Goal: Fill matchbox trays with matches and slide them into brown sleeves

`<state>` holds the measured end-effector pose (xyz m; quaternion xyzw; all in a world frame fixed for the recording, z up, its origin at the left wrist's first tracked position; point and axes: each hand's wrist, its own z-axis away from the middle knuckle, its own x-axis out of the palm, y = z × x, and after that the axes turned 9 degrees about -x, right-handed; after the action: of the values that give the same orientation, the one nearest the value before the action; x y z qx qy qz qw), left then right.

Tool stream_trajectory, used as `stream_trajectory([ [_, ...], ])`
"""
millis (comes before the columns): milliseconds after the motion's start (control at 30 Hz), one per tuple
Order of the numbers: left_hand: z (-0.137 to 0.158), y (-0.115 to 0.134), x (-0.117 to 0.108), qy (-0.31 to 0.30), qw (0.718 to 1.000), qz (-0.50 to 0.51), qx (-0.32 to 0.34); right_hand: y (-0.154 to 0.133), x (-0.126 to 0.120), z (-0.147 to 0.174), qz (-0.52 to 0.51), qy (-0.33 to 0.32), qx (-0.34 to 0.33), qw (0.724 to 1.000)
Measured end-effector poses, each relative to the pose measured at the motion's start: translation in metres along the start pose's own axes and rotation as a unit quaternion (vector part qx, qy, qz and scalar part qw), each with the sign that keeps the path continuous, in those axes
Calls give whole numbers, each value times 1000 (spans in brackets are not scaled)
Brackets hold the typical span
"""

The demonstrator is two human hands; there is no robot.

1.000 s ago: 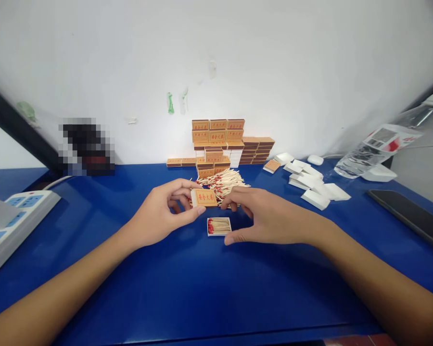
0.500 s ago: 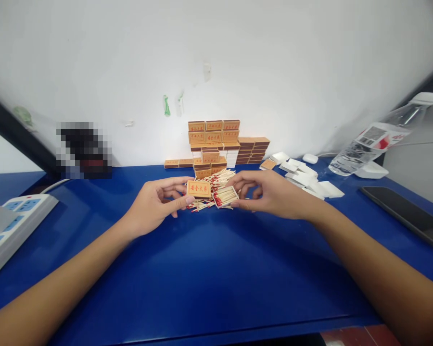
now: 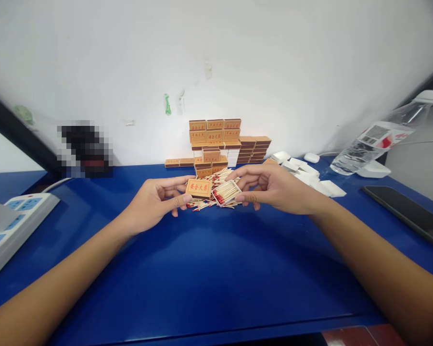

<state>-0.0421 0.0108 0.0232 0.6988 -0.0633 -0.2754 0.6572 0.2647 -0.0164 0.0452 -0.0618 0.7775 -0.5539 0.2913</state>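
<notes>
Between the thumb and fingers of my left hand (image 3: 155, 202) is an orange matchbox sleeve (image 3: 199, 188) with red lettering, its printed face up. My right hand (image 3: 270, 190) grips a white matchbox tray (image 3: 238, 185) by its right end. Red-tipped matches (image 3: 225, 193) fill the tray, lying side by side and slanted. Tray and sleeve are close together, the tray just right of the sleeve; whether they touch I cannot tell. Behind and beneath them spreads a heap of loose matches (image 3: 222, 175) on the blue table (image 3: 202, 269).
Stacked matchboxes (image 3: 215, 136) stand against the wall, with more boxes (image 3: 254, 150) beside them. White trays (image 3: 306, 175) lie in a pile to the right. A water bottle (image 3: 377, 137) leans behind a phone (image 3: 406, 211). A power strip (image 3: 14, 226) is at the left.
The filled tray has tilted and turned slightly, moving nearer the sleeve. My right hand has shifted with it, its thumb now over the tray's edge. The left hand has hardly moved.
</notes>
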Motion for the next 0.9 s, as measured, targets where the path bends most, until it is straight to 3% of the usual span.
stream_trajectory([
  [367, 2, 5, -1, -30, 999, 38, -24, -7, 6, 0, 25, 30, -8, 999],
  [900, 3, 1, 1, -3, 996, 83, -34, -10, 30, 0, 61, 162, -65, 983],
])
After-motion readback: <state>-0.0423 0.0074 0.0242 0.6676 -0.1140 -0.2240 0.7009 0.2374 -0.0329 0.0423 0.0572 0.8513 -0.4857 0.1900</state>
